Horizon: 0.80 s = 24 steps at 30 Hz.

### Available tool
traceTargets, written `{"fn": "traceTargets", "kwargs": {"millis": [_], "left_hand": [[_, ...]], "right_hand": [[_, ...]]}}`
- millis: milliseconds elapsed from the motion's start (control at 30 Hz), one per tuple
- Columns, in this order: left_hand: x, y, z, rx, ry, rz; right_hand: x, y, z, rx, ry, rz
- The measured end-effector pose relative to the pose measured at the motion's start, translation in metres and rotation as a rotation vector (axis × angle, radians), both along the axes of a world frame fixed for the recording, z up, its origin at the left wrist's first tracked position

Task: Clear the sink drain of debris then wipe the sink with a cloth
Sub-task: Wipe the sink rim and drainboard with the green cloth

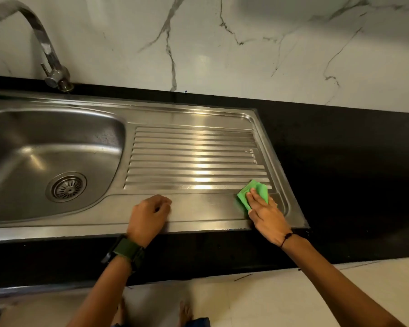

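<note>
From the head camera, the right hand (265, 213) lies flat with its fingers (254, 197) straight, pressing a folded green cloth (253, 192) onto the near right corner of the steel sink (198, 119), at the end of the ribbed draining board (194, 159). The cloth shows ahead of and to the left of those fingers. The left hand (149, 213) rests on the sink's front rim, its fingers curled and holding nothing. Well to the left of them, the drain (66, 187) sits in the basin under the tap (45, 46). A black bench (352, 161) surrounds the sink
</note>
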State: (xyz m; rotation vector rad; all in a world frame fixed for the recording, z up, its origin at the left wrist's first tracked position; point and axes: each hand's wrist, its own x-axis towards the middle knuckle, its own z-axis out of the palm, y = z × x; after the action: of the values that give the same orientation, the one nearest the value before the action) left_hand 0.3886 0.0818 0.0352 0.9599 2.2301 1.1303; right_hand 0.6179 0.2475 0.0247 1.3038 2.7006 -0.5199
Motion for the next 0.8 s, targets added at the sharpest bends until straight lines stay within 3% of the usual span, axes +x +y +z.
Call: {"fn": "traceTargets", "kwargs": {"millis": [133, 300, 500, 667, 800], "left_hand": [[-0.029, -0.020, 0.001, -0.148, 0.190, 0.024], [-0.076, -0.051, -0.004, -0.400, 0.251, 0.115], [-0.112, -0.092, -0.014, -0.535, 0.399, 0.362], [-0.140, -0.126, -0.008, -0.617, 0.289, 0.468], [-0.183, -0.155, 0.011, -0.752, 0.185, 0.263]], "right_hand": [[-0.026, -0.017, 0.004, -0.058, 0.018, 0.317], [-0.108, -0.056, -0.003, 0.023, 0.002, 0.695], [-0.230, -0.116, -0.012, -0.029, -0.011, 0.917], [-0.258, -0.136, -0.004, 0.002, 0.014, 1.013], [-0.226, -0.111, 0.008, -0.001, -0.062, 1.131]]}}
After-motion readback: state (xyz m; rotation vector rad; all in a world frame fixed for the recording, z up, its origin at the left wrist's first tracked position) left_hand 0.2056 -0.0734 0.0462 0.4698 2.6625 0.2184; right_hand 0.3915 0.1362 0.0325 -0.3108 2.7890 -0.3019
